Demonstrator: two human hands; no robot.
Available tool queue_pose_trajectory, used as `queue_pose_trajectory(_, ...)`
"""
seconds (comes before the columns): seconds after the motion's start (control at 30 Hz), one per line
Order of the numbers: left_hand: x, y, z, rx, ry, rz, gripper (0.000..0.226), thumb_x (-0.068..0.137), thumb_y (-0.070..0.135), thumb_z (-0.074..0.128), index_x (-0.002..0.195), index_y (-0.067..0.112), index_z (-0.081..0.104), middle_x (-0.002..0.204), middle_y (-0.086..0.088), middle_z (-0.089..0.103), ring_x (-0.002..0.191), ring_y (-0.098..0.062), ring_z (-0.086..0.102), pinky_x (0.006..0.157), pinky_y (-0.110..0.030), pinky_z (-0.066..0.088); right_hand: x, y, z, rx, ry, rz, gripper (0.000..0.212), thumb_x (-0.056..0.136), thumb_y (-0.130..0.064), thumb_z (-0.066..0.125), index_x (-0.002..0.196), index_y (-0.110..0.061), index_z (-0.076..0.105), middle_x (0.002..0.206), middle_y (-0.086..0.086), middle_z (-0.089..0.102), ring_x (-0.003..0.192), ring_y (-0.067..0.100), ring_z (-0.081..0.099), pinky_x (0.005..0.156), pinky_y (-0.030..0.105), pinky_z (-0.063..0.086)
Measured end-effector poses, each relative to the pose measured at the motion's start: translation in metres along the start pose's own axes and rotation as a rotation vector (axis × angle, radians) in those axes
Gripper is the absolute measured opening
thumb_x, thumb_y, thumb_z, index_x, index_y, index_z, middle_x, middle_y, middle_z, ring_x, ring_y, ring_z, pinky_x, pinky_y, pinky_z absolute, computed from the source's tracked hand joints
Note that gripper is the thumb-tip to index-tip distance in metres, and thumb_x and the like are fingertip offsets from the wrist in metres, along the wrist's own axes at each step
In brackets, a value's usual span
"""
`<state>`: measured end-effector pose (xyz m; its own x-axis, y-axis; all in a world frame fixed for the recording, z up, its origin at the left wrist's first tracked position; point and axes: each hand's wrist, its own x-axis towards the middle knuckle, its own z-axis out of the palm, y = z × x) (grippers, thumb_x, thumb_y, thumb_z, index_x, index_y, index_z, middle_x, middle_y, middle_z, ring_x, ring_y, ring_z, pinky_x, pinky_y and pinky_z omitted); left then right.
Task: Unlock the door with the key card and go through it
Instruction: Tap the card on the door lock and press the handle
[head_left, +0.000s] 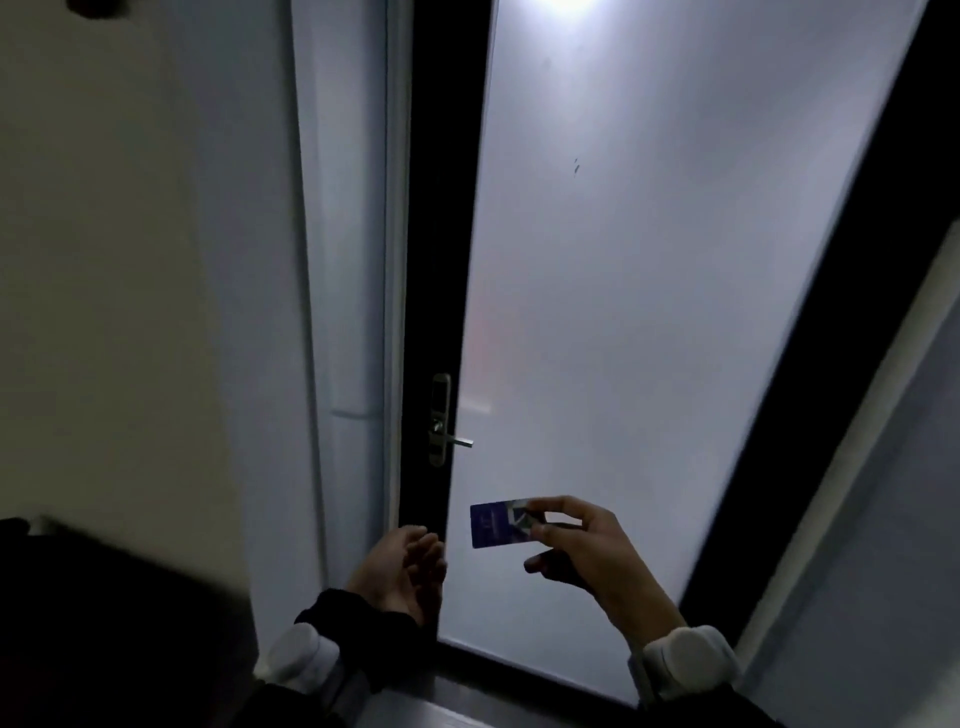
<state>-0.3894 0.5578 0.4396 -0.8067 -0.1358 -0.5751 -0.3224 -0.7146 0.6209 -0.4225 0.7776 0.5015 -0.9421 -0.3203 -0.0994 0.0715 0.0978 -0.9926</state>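
Note:
A frosted-glass door (649, 322) in a black frame fills the middle of the head view and is closed. On its left stile sits a silver lock plate (440, 418) with a lever handle (460, 441) pointing right. My right hand (582, 545) pinches a blue key card (496, 525) by its right end, held flat below and to the right of the lock and apart from it. My left hand (402, 569) hangs lower left of the card, palm up, fingers loosely curled, holding nothing.
A white door jamb (353, 312) and a pale wall (130, 286) stand to the left. A dark object (104, 623) fills the lower left corner. Another white frame (883, 441) runs along the right. A threshold (467, 701) lies at the door's foot.

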Motion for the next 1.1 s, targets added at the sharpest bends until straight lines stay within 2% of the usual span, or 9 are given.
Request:
queue_pose_trajectory(0.13, 0.035, 0.008, 0.006, 0.041, 0.069, -0.01, 0.053, 0.088, 0.018, 0.045, 0.035, 0.017, 0.05, 0.034, 0.005, 0.051, 0.026, -0.009, 0.049, 0.035, -0.008, 0.035, 0.037, 0.017, -0.004, -0.014, -0.017, 0.048, 0.024, 0.09, -0.004, 0.067, 0.102, -0.022, 0.075, 0.087, 0.004, 0.08, 0.07, 0.029, 0.077, 0.058, 0.026, 0.059)
queue_pose_trajectory(0.2, 0.061, 0.014, 0.016, 0.055, 0.063, -0.005, 0.057, 0.086, 0.018, 0.047, 0.029, 0.016, 0.049, 0.036, 0.005, 0.052, 0.03, -0.009, 0.049, 0.039, -0.009, 0.032, 0.056, 0.022, -0.009, -0.013, -0.023, 0.07, 0.025, 0.09, -0.003, 0.067, 0.099, -0.025, 0.077, 0.086, 0.004, 0.08, 0.067, 0.026, 0.076, 0.056, 0.025, 0.058)
queue_pose_trajectory(0.37, 0.127, 0.034, 0.055, 0.075, 0.038, -0.065, 0.027, 0.081, 0.021, 0.052, 0.054, 0.019, 0.053, 0.041, 0.006, 0.056, 0.036, -0.011, 0.054, 0.049, -0.015, 0.033, 0.123, 0.023, -0.025, -0.065, 0.021, 0.079, 0.031, 0.09, 0.0, 0.065, 0.107, -0.024, 0.074, 0.088, 0.008, 0.079, 0.06, 0.023, 0.073, 0.053, 0.025, 0.056)
queue_pose_trajectory(0.5, 0.195, 0.064, 0.071, 0.069, 0.032, -0.1, 0.019, 0.081, 0.022, 0.053, 0.063, 0.018, 0.054, 0.058, 0.004, 0.057, 0.055, -0.013, 0.054, 0.053, -0.02, 0.031, 0.193, 0.02, -0.024, -0.093, 0.068, 0.079, 0.038, 0.09, -0.003, 0.065, 0.117, -0.029, 0.07, 0.094, 0.008, 0.077, 0.056, 0.019, 0.07, 0.05, 0.023, 0.051)
queue_pose_trajectory(0.63, 0.252, 0.096, 0.078, 0.071, 0.06, -0.132, 0.016, 0.082, 0.022, 0.052, 0.066, 0.018, 0.053, 0.069, 0.005, 0.054, 0.059, -0.012, 0.054, 0.051, -0.021, 0.032, 0.258, 0.012, -0.012, -0.099, 0.086, 0.113, 0.049, 0.089, -0.002, 0.065, 0.122, -0.036, 0.06, 0.096, 0.014, 0.077, 0.057, 0.019, 0.07, 0.053, 0.026, 0.054)
queue_pose_trajectory(0.77, 0.3, 0.116, 0.073, 0.114, 0.039, -0.169, 0.011, 0.079, 0.021, 0.054, 0.067, 0.02, 0.054, 0.068, 0.007, 0.055, 0.059, -0.012, 0.056, 0.05, -0.018, 0.033, 0.318, 0.02, 0.005, -0.092, 0.11, 0.134, 0.024, 0.091, -0.005, 0.064, 0.114, -0.013, 0.066, 0.097, 0.016, 0.076, 0.054, 0.019, 0.069, 0.051, 0.025, 0.052)
queue_pose_trajectory(0.83, 0.313, 0.119, 0.07, 0.123, 0.059, -0.191, 0.013, 0.079, 0.02, 0.054, 0.066, 0.019, 0.052, 0.067, 0.007, 0.054, 0.059, -0.012, 0.055, 0.051, -0.018, 0.032, 0.334, 0.025, 0.012, -0.067, 0.11, 0.157, 0.017, 0.092, -0.008, 0.064, 0.109, -0.007, 0.065, 0.096, 0.013, 0.076, 0.055, 0.02, 0.07, 0.053, 0.025, 0.053)
queue_pose_trajectory(1.0, 0.347, 0.126, 0.063, 0.114, 0.079, -0.245, 0.015, 0.081, 0.02, 0.055, 0.066, 0.019, 0.053, 0.069, 0.006, 0.055, 0.061, -0.011, 0.056, 0.051, -0.02, 0.032, 0.381, 0.034, 0.026, 0.033, 0.121, 0.219, 0.01, 0.094, -0.012, 0.065, 0.102, -0.006, 0.063, 0.097, 0.014, 0.076, 0.06, 0.021, 0.071, 0.054, 0.025, 0.053)
queue_pose_trajectory(1.1, 0.37, 0.132, 0.058, 0.083, 0.102, -0.256, 0.013, 0.08, 0.022, 0.057, 0.068, 0.02, 0.055, 0.071, 0.006, 0.058, 0.062, -0.012, 0.058, 0.053, -0.021, 0.033, 0.414, 0.04, 0.034, 0.002, 0.136, 0.232, 0.006, 0.091, -0.012, 0.068, 0.094, -0.007, 0.068, 0.088, 0.012, 0.072, 0.064, 0.016, 0.064, 0.057, 0.024, 0.052)
